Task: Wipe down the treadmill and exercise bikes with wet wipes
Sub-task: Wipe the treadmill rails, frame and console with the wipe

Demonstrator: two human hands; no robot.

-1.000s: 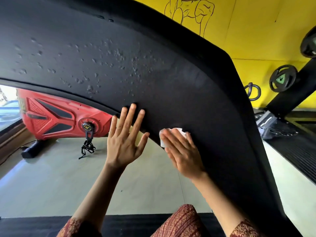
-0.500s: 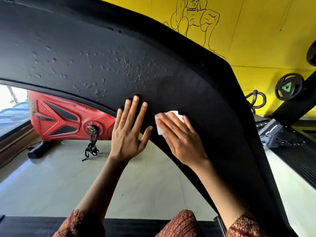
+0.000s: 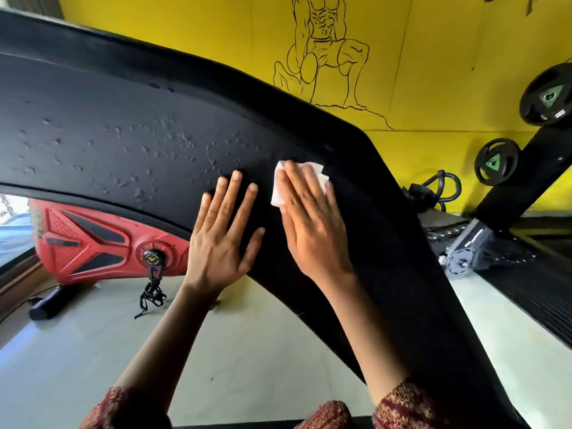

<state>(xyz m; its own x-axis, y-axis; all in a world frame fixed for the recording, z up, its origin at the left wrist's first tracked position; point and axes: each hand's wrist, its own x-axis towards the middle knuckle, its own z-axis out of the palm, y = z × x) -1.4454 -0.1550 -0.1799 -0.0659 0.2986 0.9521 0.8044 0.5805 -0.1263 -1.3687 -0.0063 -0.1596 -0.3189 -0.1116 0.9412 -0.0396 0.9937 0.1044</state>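
Wiping in progress | right hand point(image 3: 312, 230) flat, fingers straight, presses white wipe point(image 3: 314, 171) onto black panel point(image 3: 123, 119) | left hand point(image 3: 223, 239) open, braced just beside | next, probably: sweep left across droplets point(image 3: 173, 140).

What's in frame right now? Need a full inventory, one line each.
black curved panel: 1, black, sweeps from upper left to lower right
droplets: many, clear, on the panel's left half
wet wipe: 1, white, on the panel under the right hand's fingers
red housing: 1, red with black inserts, left, behind the panel
pedal strap: 1, black, hangs below the red housing
weight plates: 2, black with green centres, far right
yellow wall: 1, yellow, top
line drawing: 1, dark, on the wall
floor: 1, pale, below the panel
left hand: 1, flat on the panel
right hand: 1, presses the wipe
sleeves: 2, maroon patterned, bottom edge
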